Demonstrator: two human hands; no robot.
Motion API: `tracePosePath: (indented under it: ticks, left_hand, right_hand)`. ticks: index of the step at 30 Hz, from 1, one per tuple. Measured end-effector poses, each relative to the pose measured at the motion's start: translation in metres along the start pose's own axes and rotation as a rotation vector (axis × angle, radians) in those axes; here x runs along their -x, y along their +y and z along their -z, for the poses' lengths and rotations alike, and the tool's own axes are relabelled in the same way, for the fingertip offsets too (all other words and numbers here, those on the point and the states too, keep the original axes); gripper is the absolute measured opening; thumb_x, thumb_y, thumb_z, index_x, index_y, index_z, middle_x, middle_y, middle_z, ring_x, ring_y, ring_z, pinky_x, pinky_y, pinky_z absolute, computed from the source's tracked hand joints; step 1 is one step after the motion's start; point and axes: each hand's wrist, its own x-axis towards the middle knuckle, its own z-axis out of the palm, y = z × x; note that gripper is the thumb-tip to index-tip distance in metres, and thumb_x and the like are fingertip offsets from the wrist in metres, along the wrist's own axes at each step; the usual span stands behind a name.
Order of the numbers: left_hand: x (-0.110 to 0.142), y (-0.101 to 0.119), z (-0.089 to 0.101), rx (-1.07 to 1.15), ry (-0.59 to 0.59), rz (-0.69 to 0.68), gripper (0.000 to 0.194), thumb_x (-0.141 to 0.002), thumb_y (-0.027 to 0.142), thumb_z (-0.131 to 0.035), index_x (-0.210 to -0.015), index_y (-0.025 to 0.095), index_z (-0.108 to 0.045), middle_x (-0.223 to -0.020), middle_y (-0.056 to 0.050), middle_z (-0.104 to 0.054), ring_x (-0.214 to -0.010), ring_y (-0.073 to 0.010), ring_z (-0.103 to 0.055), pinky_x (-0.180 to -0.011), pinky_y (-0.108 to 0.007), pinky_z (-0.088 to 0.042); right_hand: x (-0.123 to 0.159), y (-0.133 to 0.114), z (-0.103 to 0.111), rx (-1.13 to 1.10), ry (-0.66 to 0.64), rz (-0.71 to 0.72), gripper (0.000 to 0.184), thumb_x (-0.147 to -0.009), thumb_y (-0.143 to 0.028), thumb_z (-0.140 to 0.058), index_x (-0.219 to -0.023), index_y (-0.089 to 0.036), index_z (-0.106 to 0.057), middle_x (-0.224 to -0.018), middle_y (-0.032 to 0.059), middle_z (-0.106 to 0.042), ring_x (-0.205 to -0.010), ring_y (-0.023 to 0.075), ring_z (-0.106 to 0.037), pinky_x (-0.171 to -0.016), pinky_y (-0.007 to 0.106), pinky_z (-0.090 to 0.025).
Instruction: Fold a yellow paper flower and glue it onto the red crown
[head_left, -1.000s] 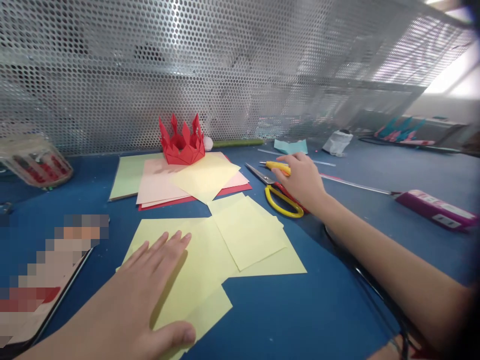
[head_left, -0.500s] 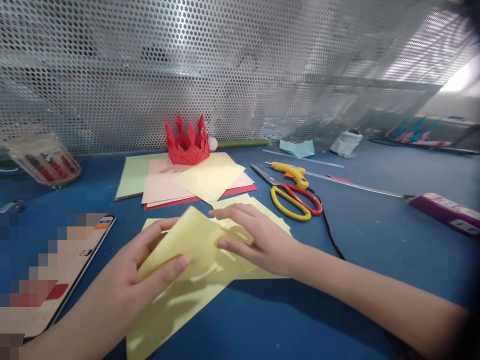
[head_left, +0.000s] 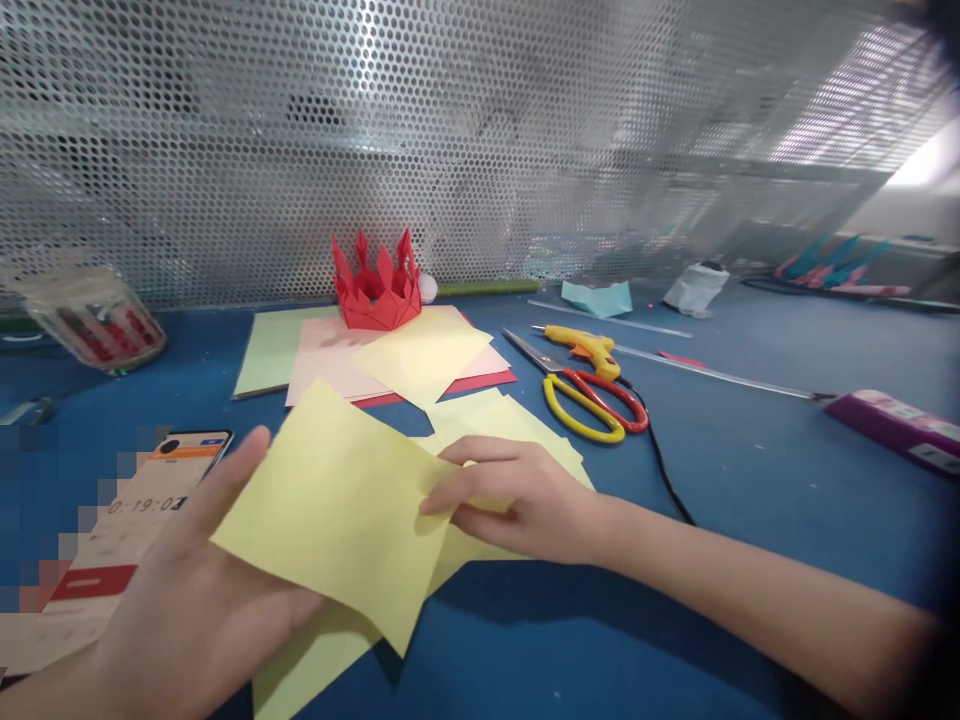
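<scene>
A square sheet of yellow paper (head_left: pixel 337 500) is raised above the table, tilted, with its surface turned towards me. My right hand (head_left: pixel 517 495) pinches the sheet's right corner between thumb and fingers. Behind the left side of the sheet is my left hand (head_left: pixel 202 610), open, with its thumb stretched up past the edge. Its other fingers are partly hidden by the paper. Beneath both hands lie larger yellow sheets (head_left: pixel 311 655), with more small yellow pieces (head_left: pixel 525 415) beyond my right hand.
A red paper crown (head_left: pixel 379 290) stands on stacked coloured paper (head_left: pixel 322 350). Scissors (head_left: pixel 592 400) and a yellow glue gun (head_left: pixel 581 348) lie to the right, its black cord trailing forward. A phone (head_left: pixel 124 540) and a clear jar (head_left: pixel 97 320) are at left; a purple box (head_left: pixel 900 425) is far right.
The small yellow sheet, folded over in my left hand before, is now spread flat. My left hand has loosened and moved left and down; my right hand has closed on the sheet's corner.
</scene>
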Motion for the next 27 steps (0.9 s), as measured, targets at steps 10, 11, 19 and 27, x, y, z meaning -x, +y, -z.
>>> tracePosePath:
  ticks: [10,11,19,27]
  left_hand:
    - [-0.001,0.002,-0.014,0.457,0.055,0.360,0.038,-0.080,0.043,-0.075,-0.113,0.031,-0.061,-0.087,0.002,-0.078,-0.079,-0.0228,-0.077,-0.066,-0.033,-0.062]
    - [-0.001,0.000,-0.016,0.414,0.042,0.349,0.032,-0.078,0.039,-0.078,-0.104,0.030,-0.062,-0.081,0.004,-0.076,-0.072,-0.0189,-0.076,-0.062,-0.028,-0.059]
    - [0.005,0.002,-0.025,0.241,-0.057,0.215,0.059,-0.071,0.064,-0.075,-0.115,0.028,-0.062,-0.089,-0.002,-0.079,-0.081,-0.0255,-0.075,-0.067,-0.032,-0.056]
    - [0.017,0.009,-0.037,-0.142,-0.017,0.245,0.028,-0.057,0.050,-0.080,-0.076,0.030,-0.075,-0.074,0.002,-0.078,-0.073,-0.0266,-0.072,-0.063,-0.030,-0.057]
  right_hand:
    - [-0.004,-0.001,0.006,-0.363,0.149,-0.302,0.032,-0.089,-0.048,-0.069,-0.075,-0.022,-0.060,-0.078,0.0030,-0.064,-0.077,0.0161,-0.061,-0.072,0.031,-0.052]
    - [-0.004,0.000,0.005,-0.385,0.178,-0.333,0.031,-0.090,-0.048,-0.067,-0.076,-0.022,-0.059,-0.080,0.0030,-0.064,-0.077,0.0158,-0.060,-0.071,0.030,-0.052]
    - [-0.006,-0.007,0.000,-0.562,0.180,-0.478,0.025,-0.079,-0.037,-0.080,-0.091,-0.022,-0.063,-0.087,0.0007,-0.062,-0.070,0.0122,-0.057,-0.064,0.026,-0.053]
    - [-0.008,-0.022,-0.012,-0.800,0.188,-0.629,0.064,-0.064,-0.025,-0.091,-0.117,-0.027,-0.055,-0.096,-0.0013,-0.063,-0.062,0.0077,-0.052,-0.057,0.021,-0.049]
